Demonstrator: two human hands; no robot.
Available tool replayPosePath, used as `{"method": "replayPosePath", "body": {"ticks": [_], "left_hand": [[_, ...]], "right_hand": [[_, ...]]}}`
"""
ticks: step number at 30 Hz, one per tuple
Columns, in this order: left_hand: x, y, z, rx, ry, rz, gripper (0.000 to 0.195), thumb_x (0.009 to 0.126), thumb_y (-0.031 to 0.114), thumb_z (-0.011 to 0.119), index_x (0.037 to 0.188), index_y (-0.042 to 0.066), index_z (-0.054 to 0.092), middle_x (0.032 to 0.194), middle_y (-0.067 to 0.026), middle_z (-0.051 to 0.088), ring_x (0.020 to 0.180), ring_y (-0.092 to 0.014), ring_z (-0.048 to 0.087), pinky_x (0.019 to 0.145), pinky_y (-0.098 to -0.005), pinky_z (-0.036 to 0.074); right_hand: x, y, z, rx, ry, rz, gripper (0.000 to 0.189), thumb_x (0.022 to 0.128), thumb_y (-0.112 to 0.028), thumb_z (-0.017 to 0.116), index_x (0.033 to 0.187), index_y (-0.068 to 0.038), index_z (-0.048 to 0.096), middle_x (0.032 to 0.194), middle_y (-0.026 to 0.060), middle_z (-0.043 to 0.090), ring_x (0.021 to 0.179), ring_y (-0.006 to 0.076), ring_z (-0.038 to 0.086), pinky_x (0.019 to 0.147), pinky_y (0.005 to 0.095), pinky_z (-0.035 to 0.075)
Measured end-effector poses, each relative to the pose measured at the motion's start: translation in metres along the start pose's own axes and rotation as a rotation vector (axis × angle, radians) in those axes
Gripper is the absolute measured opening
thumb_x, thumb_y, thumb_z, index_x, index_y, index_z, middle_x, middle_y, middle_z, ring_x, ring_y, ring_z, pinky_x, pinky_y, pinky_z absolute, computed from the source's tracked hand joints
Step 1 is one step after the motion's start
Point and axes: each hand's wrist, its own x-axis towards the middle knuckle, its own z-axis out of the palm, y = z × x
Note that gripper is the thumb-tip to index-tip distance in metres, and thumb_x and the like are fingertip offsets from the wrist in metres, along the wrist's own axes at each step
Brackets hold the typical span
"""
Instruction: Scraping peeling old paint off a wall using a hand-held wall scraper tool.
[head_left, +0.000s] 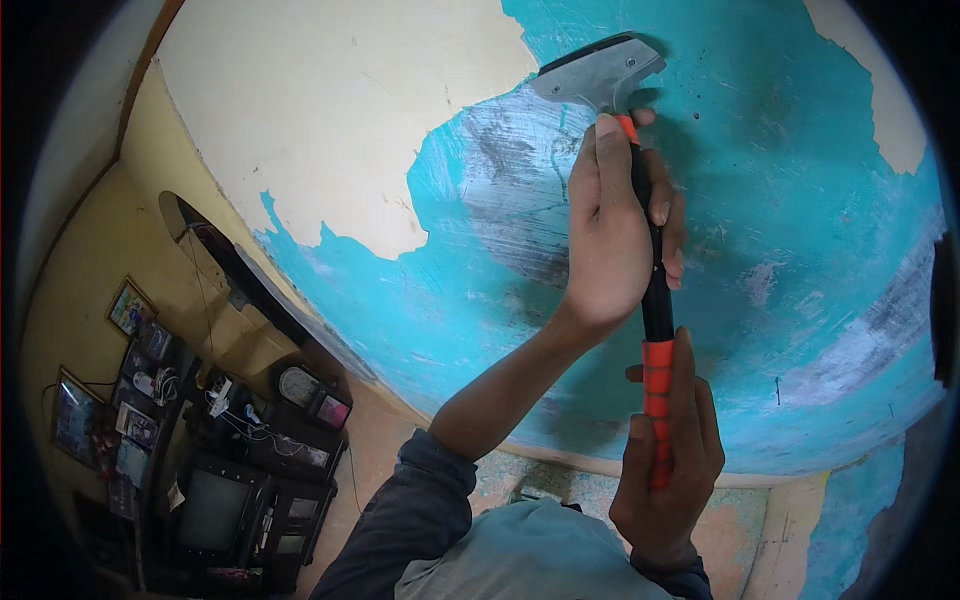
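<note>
A long-handled wall scraper (600, 73) with a grey metal head and a black and orange handle is held up against a painted wall. My left hand (619, 217) is wrapped round the upper handle, just below the head, with the thumb lying along it. Lower down, my right hand (675, 450) grips the orange sleeve at the handle's end. The scraper's blade edge lies at the border between cream paint (322, 127) and turquoise paint (750, 187). Below the head, a scratched pale and grey patch (517, 180) shows on the wall.
At the lower left stands a dark cabinet (296, 469) with a television (214, 506), cables and a clock (298, 385). Framed pictures (132, 306) hang on the yellow wall near an arched opening. Turquoise flakes lie on the floor (731, 517) at the wall's foot.
</note>
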Motion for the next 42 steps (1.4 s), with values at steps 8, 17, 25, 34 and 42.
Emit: {"method": "replayPosePath", "body": {"ticks": [8,17,25,34,42], "left_hand": [[0.001,0.002,-0.002,0.014,-0.009,0.010,0.049,0.110,0.045,0.028,0.126,0.002,0.045,0.063,0.0003,0.038,0.035,-0.010,0.037,0.032,-0.0254,0.035],[0.013,0.014,-0.004,0.050,0.000,0.062,0.048,0.110,0.043,0.029,0.124,0.000,0.046,0.064,0.0000,0.037,0.037,-0.011,0.036,0.033,-0.0253,0.033],[0.015,0.016,0.000,0.076,0.014,0.038,0.048,0.110,0.043,0.028,0.125,0.000,0.046,0.065,0.0000,0.037,0.037,-0.011,0.035,0.033,-0.0254,0.033],[0.009,0.016,0.002,0.082,0.007,0.029,0.046,0.110,0.041,0.030,0.124,0.000,0.047,0.065,0.0000,0.037,0.038,-0.010,0.035,0.034,-0.0249,0.032],[0.020,0.028,0.003,0.093,0.036,0.046,0.046,0.110,0.041,0.031,0.123,0.000,0.047,0.065,0.0002,0.037,0.040,-0.011,0.037,0.035,-0.0257,0.034]], "right_hand": [[-0.002,0.000,0.006,-0.009,0.017,0.047,0.055,0.097,-0.004,0.046,0.150,0.006,0.037,0.110,0.0224,0.064,0.095,0.0289,0.063,0.078,0.0382,0.051],[0.013,0.001,0.009,0.028,-0.008,0.012,0.062,0.088,0.010,0.053,0.149,0.007,0.039,0.110,0.0256,0.060,0.098,0.0340,0.065,0.078,0.0379,0.054],[0.014,-0.002,0.008,0.002,0.016,-0.024,0.062,0.089,0.011,0.052,0.149,0.006,0.040,0.109,0.0264,0.059,0.094,0.0349,0.065,0.077,0.0386,0.054],[0.010,-0.007,0.009,0.056,0.027,0.003,0.063,0.089,0.011,0.052,0.150,0.006,0.038,0.111,0.0264,0.059,0.093,0.0344,0.065,0.075,0.0391,0.053],[0.026,-0.013,0.012,0.079,0.042,0.052,0.056,0.097,-0.004,0.049,0.151,0.000,0.040,0.107,0.0183,0.064,0.091,0.0252,0.063,0.076,0.0368,0.050]]}}
